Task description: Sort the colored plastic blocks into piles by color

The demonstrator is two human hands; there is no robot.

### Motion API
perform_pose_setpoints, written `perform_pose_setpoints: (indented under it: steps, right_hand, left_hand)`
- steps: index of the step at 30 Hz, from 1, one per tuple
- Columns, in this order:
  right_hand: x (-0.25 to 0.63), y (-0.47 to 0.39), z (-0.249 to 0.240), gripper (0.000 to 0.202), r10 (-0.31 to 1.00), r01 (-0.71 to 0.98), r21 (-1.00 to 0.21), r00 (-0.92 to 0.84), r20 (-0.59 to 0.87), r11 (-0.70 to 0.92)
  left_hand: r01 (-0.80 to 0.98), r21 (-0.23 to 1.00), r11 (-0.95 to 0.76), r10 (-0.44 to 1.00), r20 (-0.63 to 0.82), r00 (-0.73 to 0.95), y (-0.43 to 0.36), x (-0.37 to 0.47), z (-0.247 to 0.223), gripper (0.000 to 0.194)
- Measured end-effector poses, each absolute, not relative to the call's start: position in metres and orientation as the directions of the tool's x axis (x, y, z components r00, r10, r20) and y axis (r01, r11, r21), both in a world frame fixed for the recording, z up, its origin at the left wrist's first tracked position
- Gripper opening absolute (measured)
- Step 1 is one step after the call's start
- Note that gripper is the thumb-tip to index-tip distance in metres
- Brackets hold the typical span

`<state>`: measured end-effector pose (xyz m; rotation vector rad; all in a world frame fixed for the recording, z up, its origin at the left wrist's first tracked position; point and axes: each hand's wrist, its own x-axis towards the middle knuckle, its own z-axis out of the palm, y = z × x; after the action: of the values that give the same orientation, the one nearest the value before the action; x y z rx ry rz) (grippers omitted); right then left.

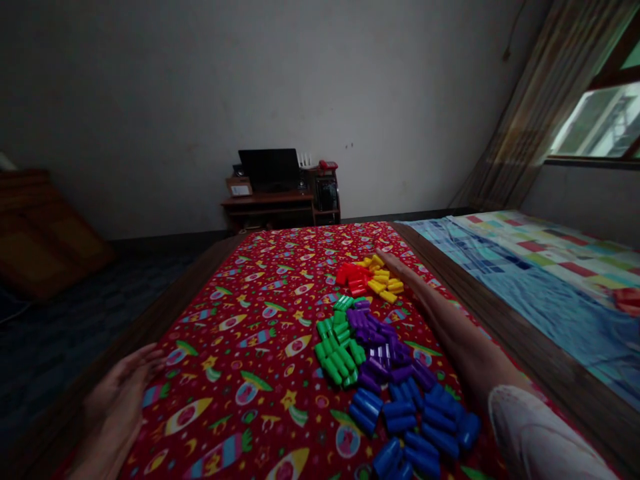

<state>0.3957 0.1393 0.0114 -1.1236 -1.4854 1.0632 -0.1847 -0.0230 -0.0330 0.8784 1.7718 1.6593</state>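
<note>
My right hand [395, 267] reaches far out over the cloth, its edge beside a cluster of yellow plastic pieces [389, 296]. Its fingers look stretched out, and no piece shows in it. Just left of the yellow cluster are red pieces [357, 285]. Closer to me are green pieces [334, 357], purple pieces [373, 327] and blue pieces [400, 417], grouped by colour; they look like short joined tubes. My left hand [123, 383] is open at the left side of the cloth, fingers extended, apart from all the pieces.
A red patterned cloth [240, 380] covers the table, whose wooden edge [210, 257] shows at both sides. On the right is a bed with a blue sheet [505, 273]. Against the far wall, a desk [270, 199] carries a monitor [270, 170] and a red telephone [328, 165].
</note>
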Motion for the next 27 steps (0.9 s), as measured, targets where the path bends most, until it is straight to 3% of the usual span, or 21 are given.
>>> perform_pose_setpoints:
  steps: [4, 9, 14, 17, 21, 27]
  right_hand:
    - [0.352, 0.139, 0.010, 0.054, 0.941, 0.198, -0.958, -0.310, 0.139, 0.207]
    - [0.298, 0.109, 0.015, 0.070, 0.844, 0.198, -0.942, -0.520, 0.133, 0.271]
    - [0.270, 0.072, 0.037, 0.071, 0.644, 0.129, -0.930, -0.753, 0.134, 0.345]
    - [0.282, 0.069, 0.044, 0.071, 0.737, 0.144, -0.929, -0.654, 0.168, 0.340]
    - [0.335, 0.053, 0.034, 0.070, 0.906, 0.325, -0.893, -0.385, 0.176, 0.312]
    - [0.413, -0.043, 0.013, 0.070, 0.979, 0.552, -0.811, -0.170, 0.115, 0.192]
  left_hand:
    - [-0.054, 0.995, 0.089, 0.799, -0.104, -0.592, -0.028, -0.178, -0.020, 0.039]
    - [-0.035, 0.999, 0.011, 0.784, -0.030, -0.620, -0.037, -0.157, -0.007, 0.037]
    - [-0.038, 0.999, -0.038, 0.754, 0.003, -0.657, -0.042, -0.140, -0.008, 0.036]
    - [0.025, 0.997, -0.070, 0.722, 0.068, -0.689, -0.043, -0.131, -0.010, 0.033]
    - [0.115, 0.992, -0.047, 0.687, 0.116, -0.718, -0.043, -0.125, -0.011, 0.026]
    - [0.555, 0.829, -0.072, 0.803, 0.378, -0.460, -0.044, -0.098, -0.003, 0.024]
